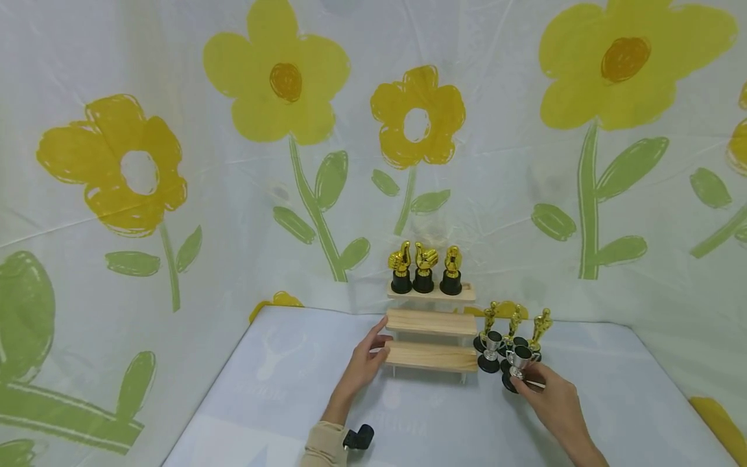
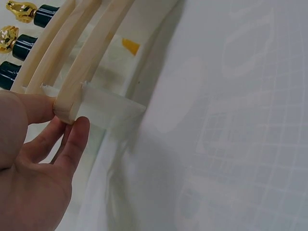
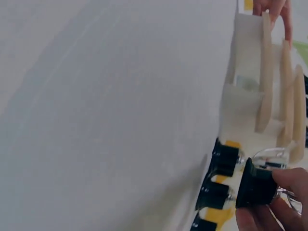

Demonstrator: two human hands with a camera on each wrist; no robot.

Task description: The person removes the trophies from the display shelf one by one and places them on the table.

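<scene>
A three-step wooden display shelf [image 1: 432,357] stands near the wall. My left hand [image 1: 363,366] holds the left end of its lowest board, with thumb and fingertips at the board's end in the left wrist view. To the right of the shelf, my right hand [image 1: 551,395] pinches a small silver trophy cup [image 1: 519,355] with two handles. Its black base [image 3: 257,185] shows beside the fingers in the right wrist view. Another silver trophy cup [image 1: 492,345] stands just left of the held one, and several gold figure trophies [image 1: 541,327] stand behind.
Three gold hand-shaped trophies [image 1: 423,266] on black bases stand on the top board [image 1: 432,295]. The middle [image 1: 432,322] and lowest boards are bare. A white cloth [image 1: 408,415] covers the table, and a flower-printed curtain [image 1: 496,194] hangs behind it.
</scene>
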